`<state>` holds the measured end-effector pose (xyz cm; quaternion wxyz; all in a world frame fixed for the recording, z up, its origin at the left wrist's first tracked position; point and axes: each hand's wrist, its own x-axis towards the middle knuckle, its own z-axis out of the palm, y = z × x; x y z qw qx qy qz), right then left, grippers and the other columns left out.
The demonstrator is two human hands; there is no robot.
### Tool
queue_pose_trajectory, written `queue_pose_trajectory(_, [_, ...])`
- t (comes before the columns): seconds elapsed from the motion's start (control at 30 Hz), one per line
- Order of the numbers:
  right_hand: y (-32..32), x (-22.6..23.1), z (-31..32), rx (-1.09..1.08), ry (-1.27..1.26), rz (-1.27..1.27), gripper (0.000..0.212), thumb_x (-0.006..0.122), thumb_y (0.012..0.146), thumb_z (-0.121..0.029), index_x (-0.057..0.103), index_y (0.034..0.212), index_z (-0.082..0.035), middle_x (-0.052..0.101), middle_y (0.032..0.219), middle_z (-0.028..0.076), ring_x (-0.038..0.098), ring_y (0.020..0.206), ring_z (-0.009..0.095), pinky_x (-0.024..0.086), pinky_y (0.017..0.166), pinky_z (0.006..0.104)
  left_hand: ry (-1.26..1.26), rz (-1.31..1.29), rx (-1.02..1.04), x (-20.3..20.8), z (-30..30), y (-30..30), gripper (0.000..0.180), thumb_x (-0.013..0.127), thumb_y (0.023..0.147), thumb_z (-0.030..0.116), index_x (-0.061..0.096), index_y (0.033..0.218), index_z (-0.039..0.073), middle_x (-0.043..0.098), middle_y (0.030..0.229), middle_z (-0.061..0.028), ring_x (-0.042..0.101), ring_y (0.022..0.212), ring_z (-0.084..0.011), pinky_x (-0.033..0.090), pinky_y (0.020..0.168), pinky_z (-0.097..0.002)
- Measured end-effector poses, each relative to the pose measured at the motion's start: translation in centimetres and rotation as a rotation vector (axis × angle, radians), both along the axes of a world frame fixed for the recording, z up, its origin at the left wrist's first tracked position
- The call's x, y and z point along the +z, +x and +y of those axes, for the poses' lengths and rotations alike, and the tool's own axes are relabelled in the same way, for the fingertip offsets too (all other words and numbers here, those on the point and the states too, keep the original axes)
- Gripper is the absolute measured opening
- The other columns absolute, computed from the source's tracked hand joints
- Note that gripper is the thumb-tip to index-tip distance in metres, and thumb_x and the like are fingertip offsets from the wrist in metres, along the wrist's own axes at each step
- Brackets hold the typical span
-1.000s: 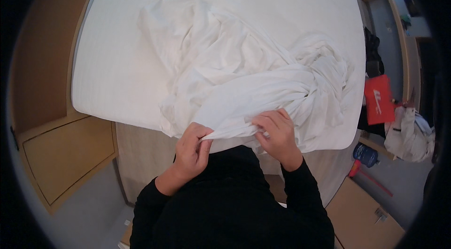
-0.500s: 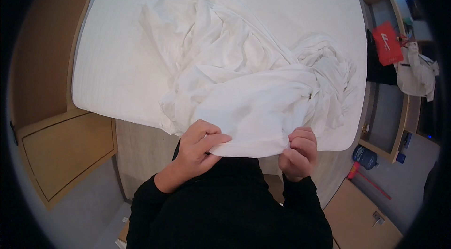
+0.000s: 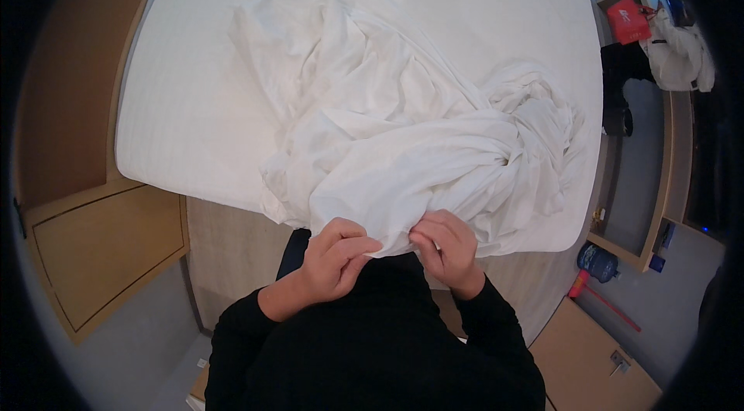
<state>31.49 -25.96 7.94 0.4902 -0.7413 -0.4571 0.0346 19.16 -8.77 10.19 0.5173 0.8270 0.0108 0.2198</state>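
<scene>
A large white sheet (image 3: 418,147) lies crumpled over the near half of the bed, with a twisted bunch of folds at its right. Its near edge comes over the side of the mattress toward my body. My left hand (image 3: 335,257) pinches that edge between thumb and fingers. Close beside it, my right hand (image 3: 448,250) grips the same edge, fingers curled and thumb below. Only a short, slack stretch of cloth shows between the two hands. Part of the edge is hidden under my fingers.
The white mattress (image 3: 186,116) stretches away beyond the sheet. At left stands a wooden cabinet (image 3: 112,256). On the right are an open wooden shelf unit (image 3: 659,202), a blue water jug (image 3: 598,262), a red-handled tool (image 3: 608,306), a red bag (image 3: 628,21) and a wooden door (image 3: 593,357).
My right hand has moved left along the sheet's edge, close to my left hand. The cloth between them has gone from stretched to slack and gathered. My left hand has barely moved.
</scene>
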Motion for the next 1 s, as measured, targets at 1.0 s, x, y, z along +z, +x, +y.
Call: queue_pose_trajectory(1.0, [1.9,1.7,1.1,0.297,-0.161,0.278,0.019,0.069,0.067,0.0,0.061,0.083,-0.004,0.062,0.079,0.006,0.058,0.077,0.025,0.044,0.069,0.0326,0.049,-0.1,-0.016,-0.5,0.4,-0.7,0.021,0.075,0.073,0.003,0.066,0.093,0.002,0.054,0.08,-0.0085,0.056,0.063,-0.0216,0.043,0.051,-0.0289])
